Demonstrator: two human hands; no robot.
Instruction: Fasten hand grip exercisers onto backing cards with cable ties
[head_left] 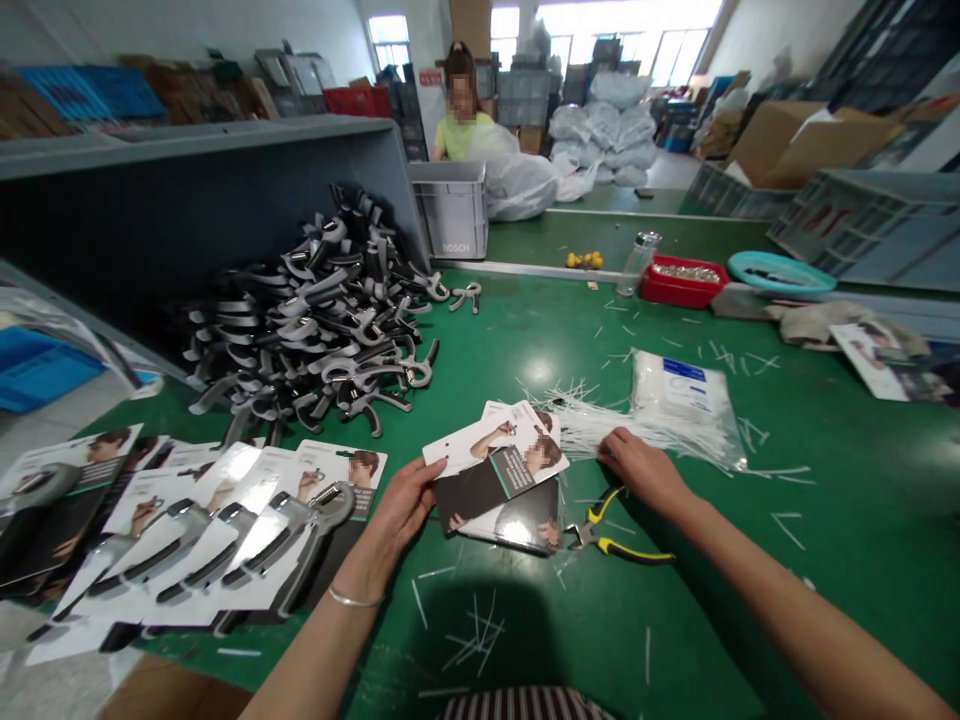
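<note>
My left hand [401, 510] grips the left edge of a small stack of printed cards [499, 465] showing a person using a hand exerciser. Near the stack's far corner, my right hand [645, 470] rests on a spread of white plastic cable ties [592, 425], which run out of a clear bag [675, 400]. Yellow-and-black pliers [607, 535] lie just below that hand, and a dark card [517, 520] sits under the held stack. To the left lie carded hand grippers [202, 535], with a heap of loose black-and-grey hand grippers [315, 330] beyond them.
Cut tie ends litter the green worktable [825, 530]. Ahead stand a grey Bosch crate [448, 210], a red tray of metal parts [682, 282], a glass jar [637, 262] and a teal dish [780, 272]. A co-worker [461, 125] sits beyond, near white bags [592, 140].
</note>
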